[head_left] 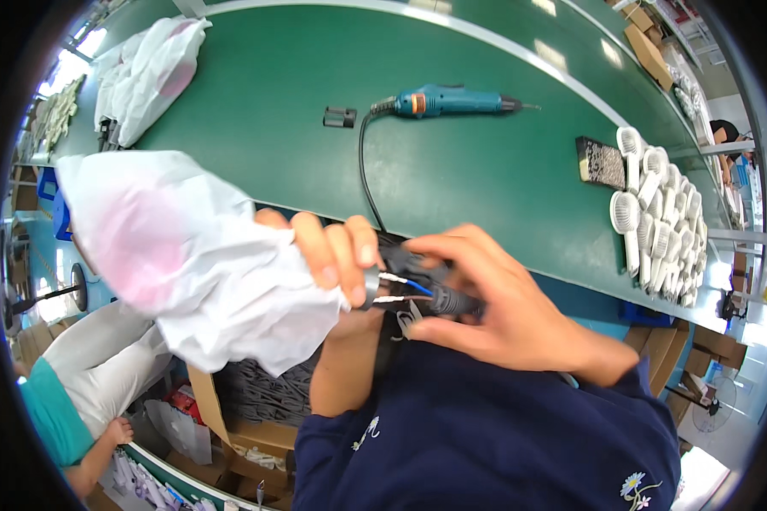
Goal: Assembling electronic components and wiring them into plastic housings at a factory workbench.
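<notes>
1. status: by my read, you're sitting partway through the wiring. the blue wire and brown wire are bridging the gap between the grey end of the bagged piece and the black cord fitting.
2. done: white sleeves are covering the joints at the grey end. both wires are looking connected; can't confirm the joints are sound.
3. left: that wire section is lying bare, so enclosing it is looking outstanding. the dark parts behind are blending together; can't tell them apart.
4. left hand: fingers are curling closed round the bagged piece near its grey end, pressing the bag against it. thumb is mostly hiding.
5. right hand: fingers and thumb are closing round the black cord fitting from opposite sides; exact contact is hiding behind the knuckles.
6. position: the bagged piece is hanging left of centre, partly past the near edge of the green surface.
7. tools: the teal electric screwdriver is lying unheld on the surface; a small black part is resting near its cable end.
</notes>
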Available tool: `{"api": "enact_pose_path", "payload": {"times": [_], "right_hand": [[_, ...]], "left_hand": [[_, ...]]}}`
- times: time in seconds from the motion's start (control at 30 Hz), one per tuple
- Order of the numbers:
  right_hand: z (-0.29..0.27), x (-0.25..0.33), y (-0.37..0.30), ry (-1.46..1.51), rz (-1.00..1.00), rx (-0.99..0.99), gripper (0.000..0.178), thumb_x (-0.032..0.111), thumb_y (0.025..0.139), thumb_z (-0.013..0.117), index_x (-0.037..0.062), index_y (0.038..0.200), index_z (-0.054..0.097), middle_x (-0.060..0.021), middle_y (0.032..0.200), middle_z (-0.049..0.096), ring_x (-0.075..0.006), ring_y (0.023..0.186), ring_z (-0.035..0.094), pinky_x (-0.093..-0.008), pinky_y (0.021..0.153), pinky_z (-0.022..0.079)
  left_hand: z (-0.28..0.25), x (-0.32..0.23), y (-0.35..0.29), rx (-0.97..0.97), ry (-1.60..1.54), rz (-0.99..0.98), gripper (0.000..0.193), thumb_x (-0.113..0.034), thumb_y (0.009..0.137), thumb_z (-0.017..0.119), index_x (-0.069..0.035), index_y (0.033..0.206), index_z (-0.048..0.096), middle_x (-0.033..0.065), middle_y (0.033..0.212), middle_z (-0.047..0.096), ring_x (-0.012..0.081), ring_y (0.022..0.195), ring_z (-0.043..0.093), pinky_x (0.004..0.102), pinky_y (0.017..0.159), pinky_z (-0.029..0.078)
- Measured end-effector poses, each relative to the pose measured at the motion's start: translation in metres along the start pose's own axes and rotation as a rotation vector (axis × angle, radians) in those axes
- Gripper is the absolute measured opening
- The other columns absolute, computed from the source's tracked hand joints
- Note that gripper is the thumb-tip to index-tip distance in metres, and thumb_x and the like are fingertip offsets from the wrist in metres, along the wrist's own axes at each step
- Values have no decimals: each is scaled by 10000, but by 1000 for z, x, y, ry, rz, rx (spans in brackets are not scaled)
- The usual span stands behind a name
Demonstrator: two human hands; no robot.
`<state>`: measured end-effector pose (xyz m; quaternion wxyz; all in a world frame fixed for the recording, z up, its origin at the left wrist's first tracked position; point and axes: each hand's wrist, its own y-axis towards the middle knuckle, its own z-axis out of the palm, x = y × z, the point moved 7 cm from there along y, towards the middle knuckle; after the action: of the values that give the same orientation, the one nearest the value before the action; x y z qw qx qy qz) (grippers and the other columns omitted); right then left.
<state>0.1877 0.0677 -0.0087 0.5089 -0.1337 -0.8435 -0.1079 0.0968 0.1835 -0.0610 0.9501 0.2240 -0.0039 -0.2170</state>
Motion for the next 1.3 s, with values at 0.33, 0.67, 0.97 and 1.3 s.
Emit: {"api": "enact_pose_path", "payload": {"times": [0.33,0.67,0.97,1.3], "right_hand": [[-17,-115,-2,464,365,-116,250,82,813,732,-5,1024,631,-18,874,581,-26,618,475,-186,546,393],[-37,-107,13,15,28,-140,337,18,720,776,10,1019,620,-79,896,582,-133,642,573,-226,533,455],[-42,-122,3,315,123,-137,308,-30,726,769,-32,987,605,-65,895,546,-15,560,425,-171,475,340],[-35,-101,7,386,116,-19,319,-63,739,741,-26,1018,594,-73,928,524,-20,622,455,-162,524,365]], "left_hand": [[-106,68,-19,-487,236,-276,285,-364,933,503,-94,1022,493,51,932,525,244,956,557,499,858,508],[-73,91,-59,-776,564,-450,372,-126,947,535,-36,1290,423,166,1249,510,321,1178,513,455,1012,424],[-87,-52,-18,-586,809,-778,499,-202,938,488,61,1344,367,225,1332,476,357,1159,551,471,905,521],[11,-49,-35,-602,1321,-649,467,-61,768,719,62,1168,512,94,878,612,150,767,622,297,741,561]]}}
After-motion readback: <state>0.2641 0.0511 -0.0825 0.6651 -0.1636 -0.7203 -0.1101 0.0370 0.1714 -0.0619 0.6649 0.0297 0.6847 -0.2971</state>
